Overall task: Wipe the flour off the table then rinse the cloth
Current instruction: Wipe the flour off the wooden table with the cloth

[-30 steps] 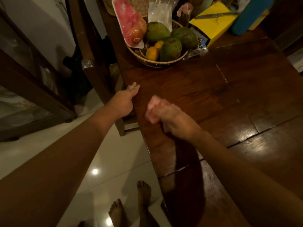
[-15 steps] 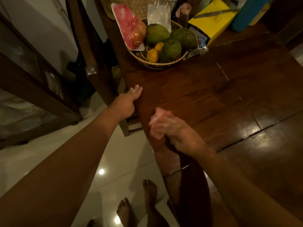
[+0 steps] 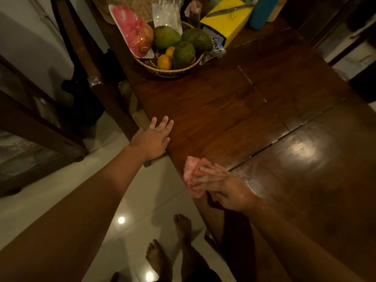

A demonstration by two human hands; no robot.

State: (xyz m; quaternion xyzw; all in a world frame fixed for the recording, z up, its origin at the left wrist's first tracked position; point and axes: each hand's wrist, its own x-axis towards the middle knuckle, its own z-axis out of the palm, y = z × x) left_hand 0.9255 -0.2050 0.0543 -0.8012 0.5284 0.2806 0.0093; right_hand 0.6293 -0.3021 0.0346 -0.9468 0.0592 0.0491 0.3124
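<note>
Head view: the right hand (image 3: 227, 192) lies over a crumpled pink cloth (image 3: 192, 174) at the left edge of the dark brown wooden tabletop (image 3: 223, 110). Its fingers (image 3: 211, 173) are stretched almost straight across the cloth and press on it; the thumb is hidden. A pale, dusty smear of flour (image 3: 254, 187) sits on the wood just beside that wrist. The left hand (image 3: 152, 139) rests flat on the same edge farther along, fingers straight and slightly spread, holding nothing. At the far end stands a round woven basket (image 3: 168, 73) of green fruits (image 3: 184, 53) and small oranges (image 3: 164, 62), with a yellow box (image 3: 230, 23) beside it. Bare feet (image 3: 182, 226) stand on the white tiled floor (image 3: 142, 190).
</note>
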